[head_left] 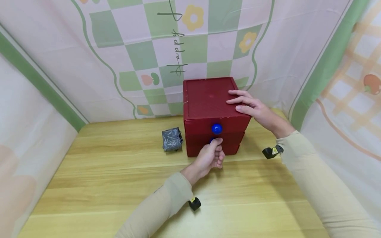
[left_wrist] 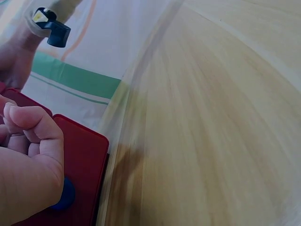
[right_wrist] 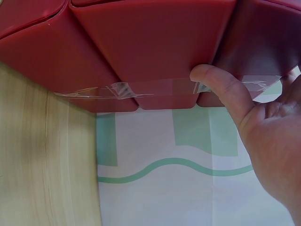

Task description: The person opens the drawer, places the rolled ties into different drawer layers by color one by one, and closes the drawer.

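A dark red drawer unit (head_left: 209,99) with blue round knobs stands on the wooden table. My left hand (head_left: 208,157) is at its front, thumb and curled fingers pinching a blue knob (head_left: 212,140) below the top knob (head_left: 217,128). That pinched knob is mostly hidden behind the thumb. In the left wrist view, another blue knob (left_wrist: 66,194) shows beside the hand, on the drawer nearest the table. My right hand (head_left: 253,107) rests on the right edge of the unit's top, fingers extended; its thumb (right_wrist: 221,87) lies along the red side, by clear tape.
Left of the unit lies a small dark grey bundle (head_left: 172,139) with a white web-like pattern. Behind the table hangs a green-and-white checked curtain (head_left: 166,49), with further fabric walls on both sides. Black straps hang from both cuffs.
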Available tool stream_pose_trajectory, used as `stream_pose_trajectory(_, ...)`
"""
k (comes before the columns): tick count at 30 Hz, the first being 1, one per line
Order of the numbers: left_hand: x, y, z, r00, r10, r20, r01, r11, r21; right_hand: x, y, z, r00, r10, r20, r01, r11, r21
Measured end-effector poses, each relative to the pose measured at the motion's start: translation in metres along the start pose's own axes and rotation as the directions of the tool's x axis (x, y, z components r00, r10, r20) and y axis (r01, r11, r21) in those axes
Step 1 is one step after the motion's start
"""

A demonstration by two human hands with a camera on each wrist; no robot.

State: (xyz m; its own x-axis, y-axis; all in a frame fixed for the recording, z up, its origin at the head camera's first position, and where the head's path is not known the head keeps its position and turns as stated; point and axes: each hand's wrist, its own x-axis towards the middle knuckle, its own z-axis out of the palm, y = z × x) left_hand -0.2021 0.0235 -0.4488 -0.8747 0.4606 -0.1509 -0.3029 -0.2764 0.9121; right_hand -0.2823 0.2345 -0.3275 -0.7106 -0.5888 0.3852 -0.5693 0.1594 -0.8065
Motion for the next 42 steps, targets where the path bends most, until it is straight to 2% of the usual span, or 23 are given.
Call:
stream_pose_trajectory(17,-0.001,-0.001,-0.001,1.0,-0.001,0.002,0.001,1.0,0.0,-0.001,0.001,0.002,1.0,0.0,0.004,0.0,1.0,0.015)
stream_pose_trajectory(29,-0.004,0.001,-0.006,0.998,-0.047,0.039,0.046,0.999,0.019,0.0,0.002,0.002,1.0,0.002,0.006,-0.002,1.0,0.019)
stream_pose_trajectory(36,-0.009,-0.009,-0.009,0.992,-0.121,0.034,0.117,0.988,0.101,0.0,0.002,0.001,1.0,-0.011,0.002,0.011,1.0,0.007)
stream_pose_trajectory(42,-0.011,-0.019,-0.018,0.978,-0.205,0.046,0.199,0.974,0.111,0.001,0.0,0.001,1.0,-0.012,0.005,0.012,1.0,0.012)
